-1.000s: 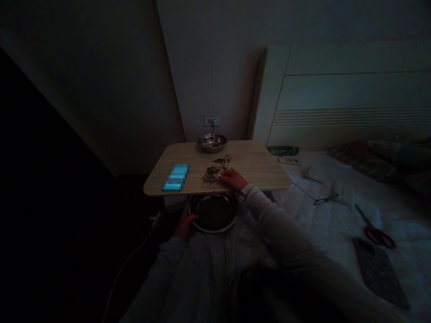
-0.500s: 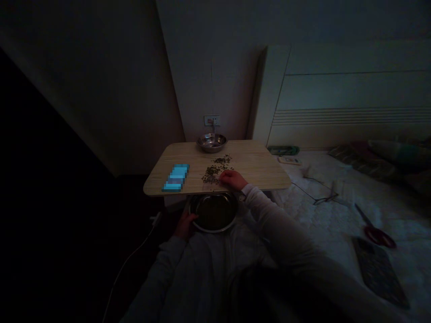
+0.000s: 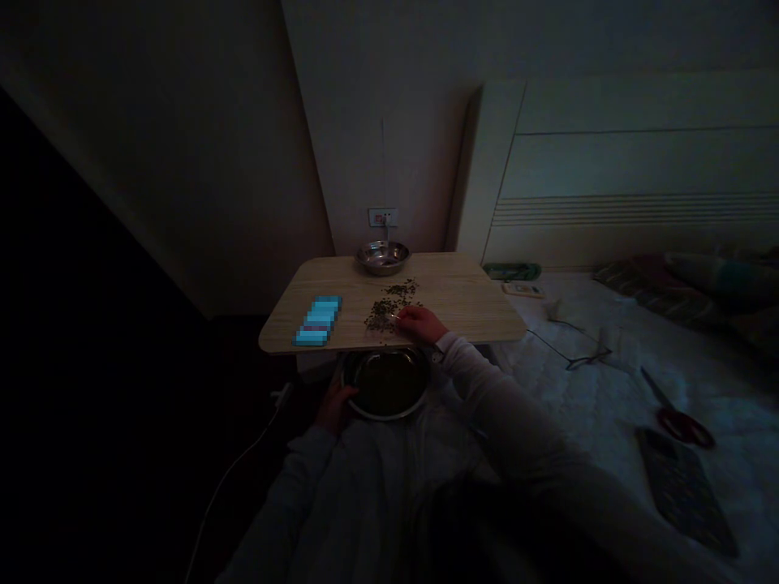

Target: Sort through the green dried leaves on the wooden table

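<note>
My left hand (image 3: 334,405) grips the left rim of a wide metal basin (image 3: 380,417), which rests at my lap just under the table's front edge. Its inside is dark, and I cannot make out the contents. Over the wooden table (image 3: 462,284), my right hand (image 3: 421,324) is closed in a pinch. A small pale glint shows at its fingertips; what it is I cannot tell. Small dark green bits (image 3: 382,311) lie scattered just left of those fingers and farther back.
A shiny metal bowl (image 3: 383,259) stands at the table's back edge, and a lit phone (image 3: 317,321) lies at the left. On the bed to the right are scissors (image 3: 675,418), a dark patterned phone-shaped object (image 3: 687,491) and a cable (image 3: 572,328).
A small pale glint now shows at my right fingertips, and the hand has shifted very slightly. My left hand and the basin stay where they were.
</note>
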Tool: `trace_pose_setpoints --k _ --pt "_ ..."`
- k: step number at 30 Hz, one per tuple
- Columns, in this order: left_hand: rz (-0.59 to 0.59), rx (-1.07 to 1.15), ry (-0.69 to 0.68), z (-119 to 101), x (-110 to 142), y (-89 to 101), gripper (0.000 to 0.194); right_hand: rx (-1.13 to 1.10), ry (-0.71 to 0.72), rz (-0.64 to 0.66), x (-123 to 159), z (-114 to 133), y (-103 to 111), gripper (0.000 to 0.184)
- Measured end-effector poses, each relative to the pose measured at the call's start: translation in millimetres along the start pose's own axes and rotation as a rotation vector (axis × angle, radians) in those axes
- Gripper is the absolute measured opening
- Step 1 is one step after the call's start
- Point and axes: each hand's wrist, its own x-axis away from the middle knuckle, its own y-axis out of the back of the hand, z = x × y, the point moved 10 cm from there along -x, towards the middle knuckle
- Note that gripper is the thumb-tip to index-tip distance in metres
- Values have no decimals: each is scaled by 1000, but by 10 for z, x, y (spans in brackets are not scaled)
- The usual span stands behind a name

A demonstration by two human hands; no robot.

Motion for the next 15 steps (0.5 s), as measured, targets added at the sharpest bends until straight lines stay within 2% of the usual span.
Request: trace_pose_setpoints --k 8,15 --pt "5 -20 15 -18 29 3 24 0 11 16 -5 14 -3 4" --pt "-8 -21 16 1 4 18 20 21 -16 7 -4 -8 1 3"
